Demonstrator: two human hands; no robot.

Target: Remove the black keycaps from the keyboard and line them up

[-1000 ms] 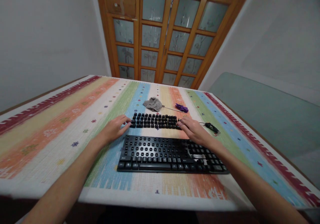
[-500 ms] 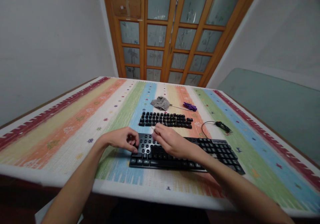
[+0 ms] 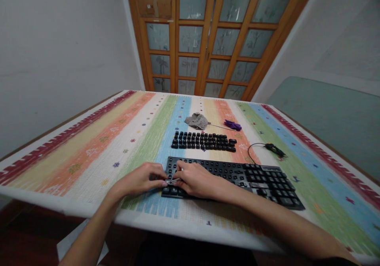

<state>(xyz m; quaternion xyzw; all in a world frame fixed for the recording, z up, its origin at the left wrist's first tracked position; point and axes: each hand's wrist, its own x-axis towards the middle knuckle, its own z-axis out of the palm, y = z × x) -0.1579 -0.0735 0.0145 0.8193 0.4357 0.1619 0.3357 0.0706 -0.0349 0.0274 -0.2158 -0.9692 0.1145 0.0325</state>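
Note:
A black keyboard [image 3: 231, 171] lies near the table's front edge, many of its keycaps off on the left and middle part. In my right hand [image 3: 197, 181], closed over the keyboard's left part, is a thin silvery metal tool [image 3: 174, 181] that looks like tweezers or a keycap puller. Its tip points left, down at the lower-left keys. My left hand [image 3: 145, 177] is at the keyboard's left edge, thumb and index finger brought together by the tool's tip; what they pinch is hidden. Rows of loose black keycaps [image 3: 204, 141] lie behind the keyboard.
A grey cloth [image 3: 196, 120] lies behind the keycaps, with a thin rod [image 3: 219, 126] beside it and a purple cloth-like bundle [image 3: 232, 125] to the right. The keyboard's bundled cable [image 3: 274, 150] rests at the right. A striped tablecloth [image 3: 97, 155] covers the table.
My right hand has come down from the keyboard's back edge to its lower-left keys, bringing the metal tool. My left fingers have closed in toward the tool's tip. The view has shifted slightly.

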